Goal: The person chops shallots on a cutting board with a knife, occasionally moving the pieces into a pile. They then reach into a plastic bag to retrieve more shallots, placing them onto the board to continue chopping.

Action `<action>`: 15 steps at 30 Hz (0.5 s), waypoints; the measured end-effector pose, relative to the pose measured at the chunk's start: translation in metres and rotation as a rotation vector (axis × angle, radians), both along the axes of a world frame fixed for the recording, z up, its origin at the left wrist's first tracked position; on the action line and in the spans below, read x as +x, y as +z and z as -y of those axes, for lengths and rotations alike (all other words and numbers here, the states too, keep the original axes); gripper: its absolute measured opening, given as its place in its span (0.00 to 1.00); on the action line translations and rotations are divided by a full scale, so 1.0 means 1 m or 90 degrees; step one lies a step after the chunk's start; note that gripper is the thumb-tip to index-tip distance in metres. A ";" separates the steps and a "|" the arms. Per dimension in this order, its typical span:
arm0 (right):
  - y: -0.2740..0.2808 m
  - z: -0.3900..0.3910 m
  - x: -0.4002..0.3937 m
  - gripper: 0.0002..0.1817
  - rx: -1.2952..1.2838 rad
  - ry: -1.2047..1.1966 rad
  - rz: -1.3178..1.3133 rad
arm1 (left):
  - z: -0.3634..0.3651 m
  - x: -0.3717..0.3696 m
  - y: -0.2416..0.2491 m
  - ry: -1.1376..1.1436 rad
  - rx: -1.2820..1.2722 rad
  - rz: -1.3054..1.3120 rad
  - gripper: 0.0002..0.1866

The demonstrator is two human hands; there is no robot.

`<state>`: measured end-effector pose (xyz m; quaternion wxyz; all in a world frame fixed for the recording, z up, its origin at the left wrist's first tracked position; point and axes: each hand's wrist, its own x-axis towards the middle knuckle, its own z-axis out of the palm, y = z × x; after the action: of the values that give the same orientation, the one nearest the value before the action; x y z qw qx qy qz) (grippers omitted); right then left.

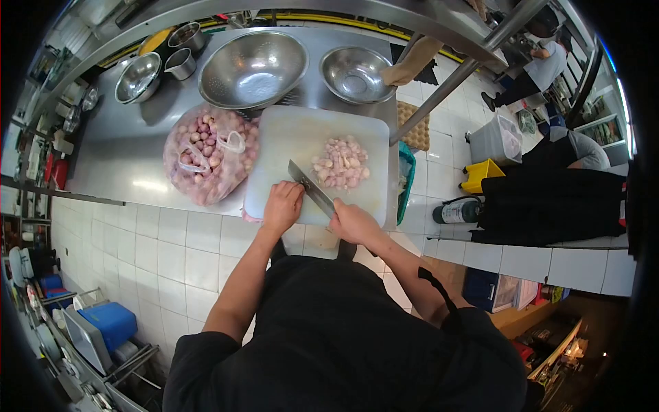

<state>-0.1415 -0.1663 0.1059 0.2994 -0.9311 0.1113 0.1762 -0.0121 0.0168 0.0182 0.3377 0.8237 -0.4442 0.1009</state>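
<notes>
My right hand (353, 221) grips the handle of a kitchen knife (312, 189), its broad blade slanting up and left over a white cutting board (285, 134). Beside the blade, my left hand (283, 206) has its fingers curled down on the board; what they press on, if anything, is hidden beneath them. A pile of peeled shallots (341, 162) lies on the right half of the board, beyond the knife. Left of the board sits a clear plastic bag (189, 180) full of pinkish, small shallots (204, 141), its handles loose on top.
On the steel table (137, 178) stand a large perforated bowl (254, 69), a smaller steel bowl (355, 74) and several small pots at the back left. A metal post (446, 96) rises at the right. Two other people (542, 72) are farther off at the right.
</notes>
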 end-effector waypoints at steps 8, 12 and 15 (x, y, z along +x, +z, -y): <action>-0.023 0.020 -0.002 0.14 0.059 0.013 0.052 | -0.005 -0.001 -0.003 0.004 0.006 -0.034 0.13; 0.001 0.020 -0.005 0.15 0.056 -0.087 0.055 | -0.014 -0.006 0.018 0.077 -0.005 -0.071 0.18; -0.021 0.021 -0.013 0.15 0.103 -0.056 0.059 | -0.027 -0.007 0.016 0.075 0.003 -0.112 0.18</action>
<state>-0.1543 -0.1873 0.0849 0.3860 -0.9052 0.1235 0.1281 -0.0190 0.0433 0.0344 0.3670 0.8549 -0.3635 0.0471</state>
